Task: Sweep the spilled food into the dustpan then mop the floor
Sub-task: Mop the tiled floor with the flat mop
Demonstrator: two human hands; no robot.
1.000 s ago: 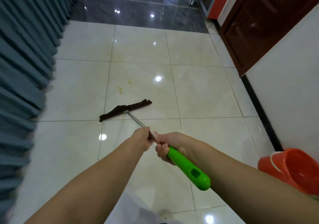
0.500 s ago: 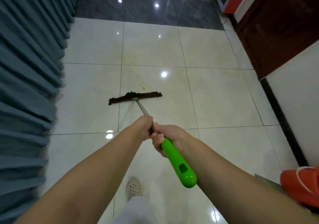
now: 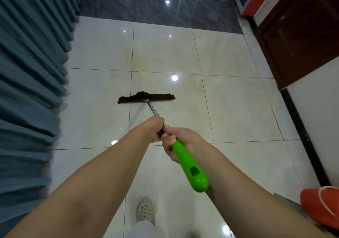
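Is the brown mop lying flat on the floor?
Yes. The mop head lies spread flat on the tile floor, its pole slanting up to both hands.

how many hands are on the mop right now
2. The left hand grips the metal shaft of the mop, farther down toward the head. The right hand grips the top of the green handle, just behind the left.

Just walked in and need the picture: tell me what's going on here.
A person is mopping a pale tiled floor. Both hands grip the mop: the left hand holds the metal shaft, the right hand holds the green handle. The dark mop head lies flat on the tiles ahead, just short of a faint yellowish smear. Blue curtains hang along the left side, and an orange bucket sits at the lower right.
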